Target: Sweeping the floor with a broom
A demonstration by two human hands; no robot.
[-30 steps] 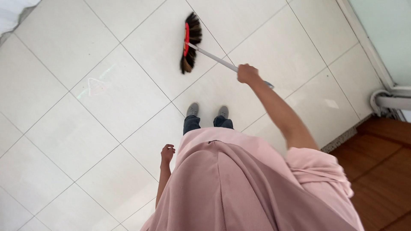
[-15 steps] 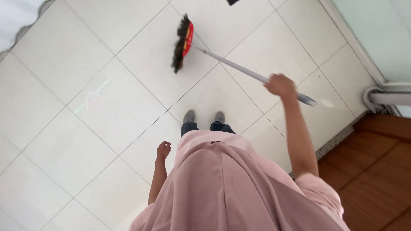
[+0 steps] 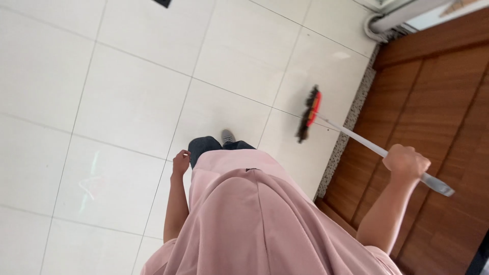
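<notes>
Right hand [image 3: 405, 162] clamped around grey broom handle [image 3: 356, 138] | red-backed, dark-bristled broom head [image 3: 308, 114] on white tile floor [image 3: 132, 102], near wooden floor edge [image 3: 433, 102] | left hand [image 3: 180, 163] loosely curled, holding nothing, beside pink garment [image 3: 254, 219].

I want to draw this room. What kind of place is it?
Probably a room in a home: big white floor tiles, a brown wooden floor beside them, and a broom in the person's right hand.

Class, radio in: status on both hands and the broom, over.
Right hand gripping broom handle. Left hand empty at side. Broom head on white tile, near wooden floor.
</notes>
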